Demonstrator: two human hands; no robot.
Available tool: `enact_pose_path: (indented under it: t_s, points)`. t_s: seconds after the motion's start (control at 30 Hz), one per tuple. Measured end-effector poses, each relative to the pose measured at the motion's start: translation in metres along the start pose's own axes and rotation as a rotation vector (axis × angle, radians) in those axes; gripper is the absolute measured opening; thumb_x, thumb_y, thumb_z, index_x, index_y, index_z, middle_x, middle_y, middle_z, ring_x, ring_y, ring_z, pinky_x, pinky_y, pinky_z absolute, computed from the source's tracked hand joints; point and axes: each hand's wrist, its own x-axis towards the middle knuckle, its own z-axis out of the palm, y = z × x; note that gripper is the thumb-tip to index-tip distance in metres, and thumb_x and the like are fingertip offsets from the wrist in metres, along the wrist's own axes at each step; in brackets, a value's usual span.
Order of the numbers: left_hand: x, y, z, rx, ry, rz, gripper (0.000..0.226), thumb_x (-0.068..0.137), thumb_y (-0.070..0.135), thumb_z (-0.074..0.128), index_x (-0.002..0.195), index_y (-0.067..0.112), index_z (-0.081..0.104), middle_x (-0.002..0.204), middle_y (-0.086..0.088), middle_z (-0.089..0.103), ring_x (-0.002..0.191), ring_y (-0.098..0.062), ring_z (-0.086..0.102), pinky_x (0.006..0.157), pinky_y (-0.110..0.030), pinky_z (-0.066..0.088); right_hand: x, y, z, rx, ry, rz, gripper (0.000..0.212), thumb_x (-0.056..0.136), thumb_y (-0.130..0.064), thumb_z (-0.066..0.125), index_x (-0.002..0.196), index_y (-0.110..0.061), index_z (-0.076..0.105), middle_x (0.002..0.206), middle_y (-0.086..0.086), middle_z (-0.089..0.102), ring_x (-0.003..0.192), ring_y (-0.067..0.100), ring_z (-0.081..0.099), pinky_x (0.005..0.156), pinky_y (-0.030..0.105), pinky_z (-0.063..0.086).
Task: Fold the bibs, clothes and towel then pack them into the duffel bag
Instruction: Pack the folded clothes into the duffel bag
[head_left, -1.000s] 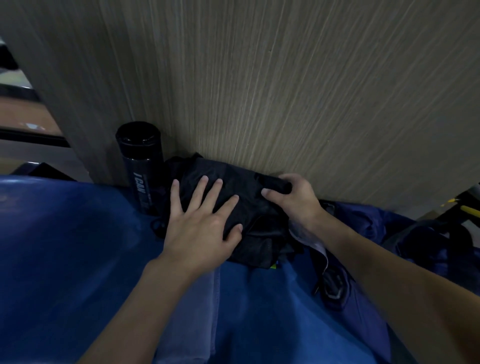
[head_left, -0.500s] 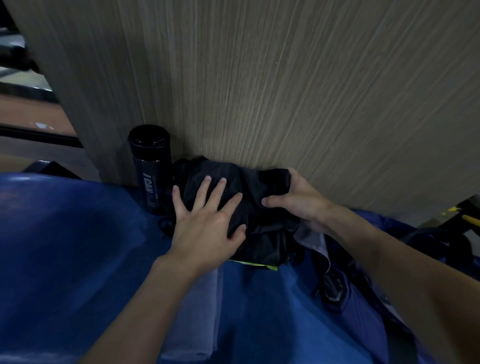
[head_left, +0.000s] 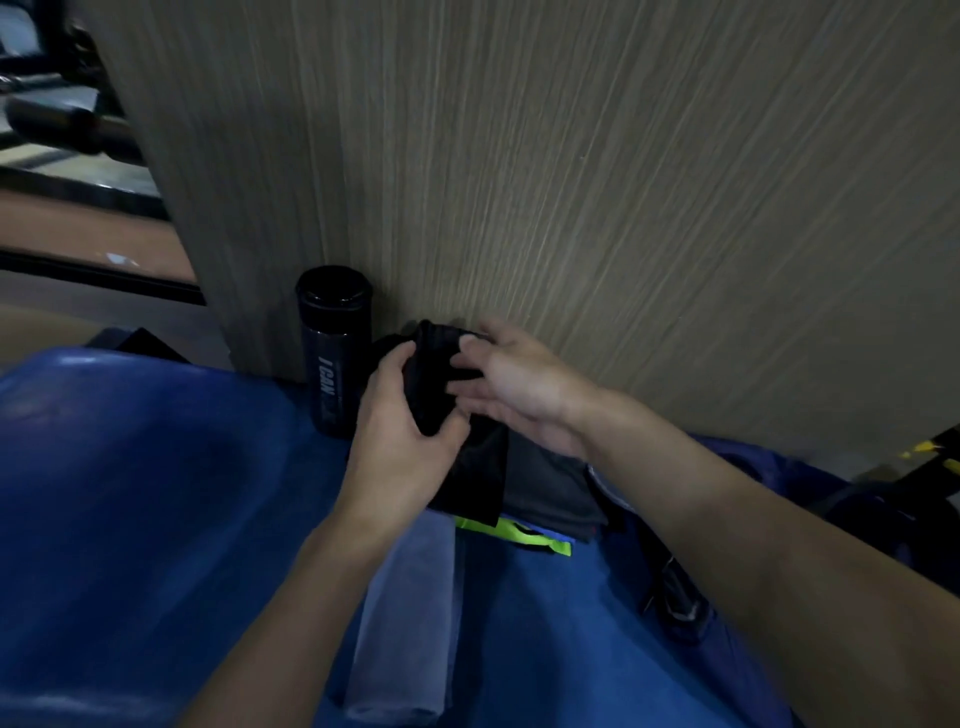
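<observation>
- Left fingers (head_left: 389, 371) were curled tight round a bunched fold of the black garment (head_left: 470, 467), with the thumb tucked under it, so the left hand (head_left: 400, 447) had a proper grip
- Right fingertips (head_left: 457, 359) looked fairly straight and just rested against the same fold, with no clear pinch; the right hand (head_left: 519, 400) sat palm-in, close to the wood-grain panel (head_left: 571, 182)
- The black garment was half lifted between both hands, its lower part draped over a grey garment (head_left: 550, 493), and a neon-yellow strip (head_left: 519, 538) poked out from under that pile
- A folded grey towel (head_left: 405, 623) lay just in front on the blue surface (head_left: 130, 519), below the left wrist
- A black bottle (head_left: 335, 353) stood upright against the panel, just beside the left hand
- At the right was blue fabric with a buckle (head_left: 675, 603), probably the duffel bag, though it was hard to say for sure
- Looked like mid-fold on the black piece, with packing not started
- Next move would probably need the right hand to catch the loose edge and bring it over flat, without dragging the pile underneath
</observation>
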Motion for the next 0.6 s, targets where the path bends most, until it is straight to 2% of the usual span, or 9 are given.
enact_pose_path:
  t_s: [0.07, 0.1, 0.17, 0.2, 0.27, 0.37, 0.43, 0.5, 0.6]
  points:
    - [0.002, -0.009, -0.003, 0.207, -0.005, 0.018, 0.076, 0.086, 0.024, 0.071, 0.150, 0.028, 0.030, 0.149, 0.004, 0.040, 0.137, -0.013, 0.039, 0.114, -0.046, 0.035, 0.000, 0.007, -0.001, -0.036, 0.008, -0.047, 0.039, 0.103, -0.011, 0.043, 0.138, -0.025, 0.034, 0.122, 0.002, 0.053, 0.107, 0.021, 0.059, 0.095, 0.027, 0.050]
    - [0.002, -0.012, -0.005, 0.256, -0.019, 0.009, 0.076, 0.087, 0.024, 0.070, 0.151, 0.029, 0.029, 0.150, 0.003, 0.038, 0.138, -0.016, 0.038, 0.114, -0.049, 0.034, 0.003, 0.013, -0.001, -0.102, 0.078, -0.097, 0.046, 0.101, -0.006, 0.047, 0.143, -0.018, 0.033, 0.122, 0.003, 0.055, 0.106, 0.020, 0.060, 0.092, 0.024, 0.050]
    - [0.003, -0.016, -0.007, 0.236, -0.070, -0.004, 0.075, 0.088, 0.026, 0.067, 0.150, 0.034, 0.027, 0.147, 0.004, 0.044, 0.137, -0.016, 0.041, 0.113, -0.049, 0.036, 0.010, 0.024, -0.004, -0.261, 0.287, -0.193, 0.052, 0.092, -0.008, 0.060, 0.140, -0.014, 0.039, 0.119, 0.002, 0.054, 0.103, 0.016, 0.059, 0.089, 0.020, 0.050]
    - [0.003, -0.017, -0.008, 0.208, -0.096, -0.011, 0.074, 0.088, 0.027, 0.066, 0.149, 0.037, 0.026, 0.144, 0.006, 0.048, 0.134, -0.015, 0.045, 0.112, -0.048, 0.038, 0.013, 0.031, -0.006, -0.286, 0.345, -0.201, 0.057, 0.086, -0.015, 0.069, 0.136, -0.017, 0.040, 0.122, 0.002, 0.053, 0.108, 0.016, 0.057, 0.094, 0.025, 0.049]
    - [0.003, -0.017, -0.010, 0.179, -0.114, -0.029, 0.072, 0.089, 0.025, 0.065, 0.148, 0.038, 0.026, 0.137, 0.008, 0.054, 0.127, -0.012, 0.051, 0.108, -0.044, 0.044, 0.014, 0.038, -0.007, -0.163, 0.342, -0.129, 0.066, 0.079, -0.022, 0.079, 0.129, -0.024, 0.036, 0.126, 0.002, 0.054, 0.114, 0.017, 0.056, 0.097, 0.033, 0.051]
    - [0.002, -0.013, -0.012, 0.096, -0.098, -0.043, 0.071, 0.090, 0.012, 0.064, 0.147, 0.036, 0.030, 0.127, 0.013, 0.059, 0.116, -0.004, 0.057, 0.103, -0.034, 0.049, 0.012, 0.041, -0.004, 0.034, 0.301, -0.037, 0.071, 0.079, -0.020, 0.081, 0.128, -0.025, 0.029, 0.110, -0.004, 0.056, 0.102, 0.010, 0.059, 0.078, 0.021, 0.055]
    - [0.000, -0.008, -0.013, 0.000, -0.094, -0.040, 0.070, 0.090, 0.002, 0.062, 0.146, 0.033, 0.033, 0.119, 0.019, 0.061, 0.111, 0.003, 0.058, 0.100, -0.024, 0.049, 0.015, 0.041, -0.001, 0.166, 0.333, -0.013, 0.072, 0.075, -0.019, 0.084, 0.129, -0.018, 0.036, 0.112, 0.002, 0.061, 0.101, 0.016, 0.064, 0.081, 0.032, 0.059]
    - [-0.001, -0.005, -0.014, -0.067, -0.064, -0.041, 0.071, 0.090, -0.002, 0.061, 0.146, 0.032, 0.035, 0.118, 0.017, 0.061, 0.110, 0.004, 0.058, 0.097, -0.018, 0.049, 0.013, 0.036, 0.004, 0.312, 0.350, 0.004, 0.068, 0.072, -0.013, 0.086, 0.127, -0.008, 0.046, 0.111, 0.010, 0.067, 0.098, 0.024, 0.069, 0.083, 0.044, 0.059]
    - [-0.005, 0.001, -0.015, -0.141, -0.009, -0.040, 0.070, 0.089, 0.003, 0.066, 0.146, 0.029, 0.037, 0.122, 0.010, 0.060, 0.109, 0.006, 0.058, 0.094, -0.011, 0.047, 0.004, 0.030, 0.006, 0.412, 0.332, -0.023, 0.058, 0.074, -0.002, 0.081, 0.122, -0.010, 0.049, 0.109, 0.012, 0.069, 0.096, 0.027, 0.070, 0.080, 0.048, 0.059]
